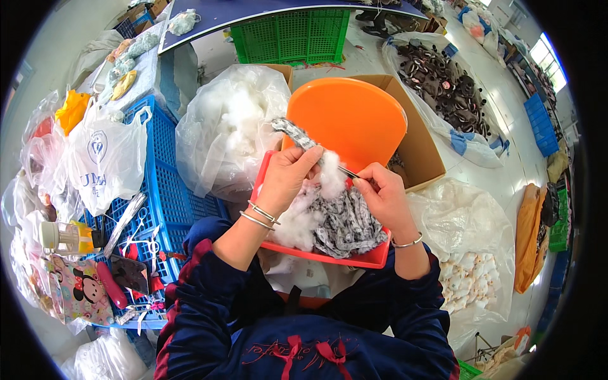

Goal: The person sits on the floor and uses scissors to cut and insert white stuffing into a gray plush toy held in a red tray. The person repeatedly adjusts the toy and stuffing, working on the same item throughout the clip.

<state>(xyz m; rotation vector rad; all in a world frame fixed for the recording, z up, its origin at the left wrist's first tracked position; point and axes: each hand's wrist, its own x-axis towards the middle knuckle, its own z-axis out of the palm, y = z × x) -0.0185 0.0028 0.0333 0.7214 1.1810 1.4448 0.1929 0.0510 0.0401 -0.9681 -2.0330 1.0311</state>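
My left hand (292,177) pinches a narrow grey-and-white plush tube (292,133), whose far end sticks out up and to the left. A tuft of white stuffing (332,177) sits beside its near end. Closed around a thin dark metal rod (347,171), my right hand (382,195) points it at the stuffing; the rod's other end is hidden in my fingers. Below both hands, a red tray (361,261) rests at my lap, carrying loose white stuffing (294,225) and a heap of grey-and-white plush pieces (348,225).
Beyond the tray stands an orange chair back (345,117) against a cardboard box (421,158). A clear bag of white stuffing (231,126) is at left, near stacked blue crates (168,190). Right lie a bag of small pale pieces (468,272) and dark plush pieces (437,82).
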